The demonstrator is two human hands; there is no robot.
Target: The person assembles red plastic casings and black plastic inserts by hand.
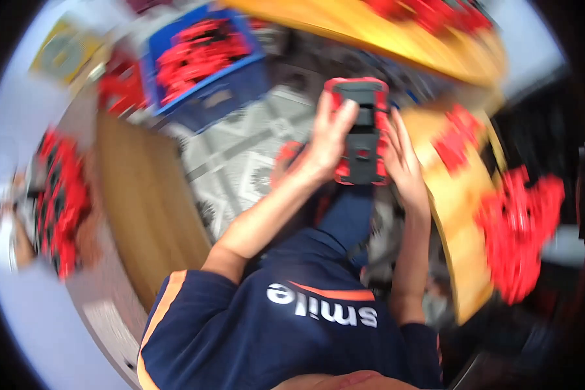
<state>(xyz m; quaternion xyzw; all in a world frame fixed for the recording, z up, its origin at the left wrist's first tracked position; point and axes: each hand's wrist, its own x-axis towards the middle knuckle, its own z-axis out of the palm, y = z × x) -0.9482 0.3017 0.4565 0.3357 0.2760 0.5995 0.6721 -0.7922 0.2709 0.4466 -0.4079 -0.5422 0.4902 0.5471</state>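
Note:
A red and black rectangular case (365, 140), with dark panels framed by red edges, is held up in front of my body. My left hand (328, 140) grips it along its left side, the thumb lying over the dark face. Along the right edge lies my right hand (404, 159), its fingers stretched out; whether it presses on the case or only rests beside it, I cannot tell. The fingers under the case are hidden. Motion blur softens much of the picture.
A blue crate (214, 97) full of red and black pieces stands on the patterned floor (237, 153). Red pieces (520, 227) are heaped by the wooden table (458, 260) at right. More red and black parts (62, 201) lie at left, near another person (10, 227).

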